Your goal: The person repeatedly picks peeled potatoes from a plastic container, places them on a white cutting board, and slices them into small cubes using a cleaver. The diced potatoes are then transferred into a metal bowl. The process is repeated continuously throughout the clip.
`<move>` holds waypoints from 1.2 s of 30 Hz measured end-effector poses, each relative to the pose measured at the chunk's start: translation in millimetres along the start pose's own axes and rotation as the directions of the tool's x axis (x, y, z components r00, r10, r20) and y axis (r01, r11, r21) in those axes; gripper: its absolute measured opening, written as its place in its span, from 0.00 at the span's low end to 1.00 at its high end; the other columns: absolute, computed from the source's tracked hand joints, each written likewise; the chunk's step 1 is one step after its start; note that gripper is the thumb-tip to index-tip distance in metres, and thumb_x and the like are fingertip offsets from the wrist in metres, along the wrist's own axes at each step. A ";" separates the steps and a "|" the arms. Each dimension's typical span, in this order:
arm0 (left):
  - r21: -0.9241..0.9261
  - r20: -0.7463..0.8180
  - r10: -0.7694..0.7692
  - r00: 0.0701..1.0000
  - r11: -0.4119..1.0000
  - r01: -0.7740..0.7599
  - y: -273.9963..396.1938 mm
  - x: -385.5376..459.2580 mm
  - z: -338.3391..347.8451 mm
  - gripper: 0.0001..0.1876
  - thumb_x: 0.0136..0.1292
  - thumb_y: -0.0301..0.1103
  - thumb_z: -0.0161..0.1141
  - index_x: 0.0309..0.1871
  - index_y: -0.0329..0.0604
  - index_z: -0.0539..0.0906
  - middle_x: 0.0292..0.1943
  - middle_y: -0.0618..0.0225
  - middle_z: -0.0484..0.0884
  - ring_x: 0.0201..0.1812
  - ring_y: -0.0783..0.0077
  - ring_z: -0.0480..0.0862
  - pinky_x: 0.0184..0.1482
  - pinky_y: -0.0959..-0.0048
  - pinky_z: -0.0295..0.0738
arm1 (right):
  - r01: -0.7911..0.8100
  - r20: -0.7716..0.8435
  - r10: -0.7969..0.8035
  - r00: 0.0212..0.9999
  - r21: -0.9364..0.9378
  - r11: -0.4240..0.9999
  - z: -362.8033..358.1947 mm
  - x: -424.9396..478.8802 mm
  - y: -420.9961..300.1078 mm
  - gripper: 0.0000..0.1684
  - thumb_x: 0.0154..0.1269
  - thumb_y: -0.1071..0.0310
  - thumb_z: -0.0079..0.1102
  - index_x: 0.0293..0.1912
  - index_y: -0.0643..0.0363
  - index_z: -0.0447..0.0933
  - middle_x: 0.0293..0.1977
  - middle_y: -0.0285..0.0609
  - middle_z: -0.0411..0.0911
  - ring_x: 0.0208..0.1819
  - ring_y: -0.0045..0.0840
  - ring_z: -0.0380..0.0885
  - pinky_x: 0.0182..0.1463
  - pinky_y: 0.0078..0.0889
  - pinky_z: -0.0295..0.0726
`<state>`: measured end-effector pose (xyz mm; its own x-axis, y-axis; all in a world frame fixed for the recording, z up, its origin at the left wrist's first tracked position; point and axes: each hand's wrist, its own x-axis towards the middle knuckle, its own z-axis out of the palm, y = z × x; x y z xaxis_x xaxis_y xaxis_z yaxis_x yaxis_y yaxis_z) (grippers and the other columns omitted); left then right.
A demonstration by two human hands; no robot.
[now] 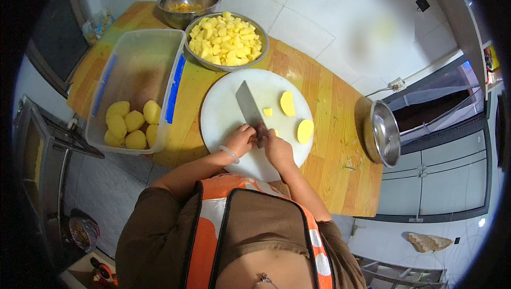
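On a round white cutting board (pixel 223 101), my right hand (pixel 278 150) grips the handle end of a cleaver (pixel 251 105), its broad blade pointing away from me. My left hand (pixel 240 141), with a pale bangle at the wrist, is at the blade's left side near the handle; what its fingers touch is hard to make out. A small potato piece (pixel 268 111) lies just right of the blade, and another shows partly beside my right hand. Two larger cut potato pieces (pixel 287 104) (pixel 305 131) rest on the board's right side.
Left of the board, a clear plastic box (pixel 135 32) holds several peeled potatoes (pixel 134 121). Behind stand a steel bowl (pixel 227 67) heaped with potato chunks (pixel 225 41) and another steel bowl (pixel 171 17). A steel basin (pixel 385 133) is at the wooden table's (pixel 331 169) right edge.
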<state>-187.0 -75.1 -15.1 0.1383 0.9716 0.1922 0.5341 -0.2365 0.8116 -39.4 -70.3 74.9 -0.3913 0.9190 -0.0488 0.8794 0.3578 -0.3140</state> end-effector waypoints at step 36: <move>-0.826 0.166 -0.251 0.954 0.493 0.274 9.2 79.0 -123.6 0.27 0.58 0.20 0.56 0.60 0.50 0.63 0.54 0.58 0.69 0.52 0.56 0.76 0.45 0.55 0.81 | -0.205 0.271 0.079 0.959 0.478 0.854 -7.2 -5.5 47.8 0.15 0.68 0.60 0.47 0.39 0.64 0.69 0.18 0.46 0.75 0.17 0.29 0.75 0.25 0.36 0.73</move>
<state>-274.3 0.6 75.8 0.1360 0.9843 -0.1124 -0.3881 0.1573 0.9081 6.7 -57.0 67.0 -0.3790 0.8652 -0.3283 0.7018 0.0376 -0.7113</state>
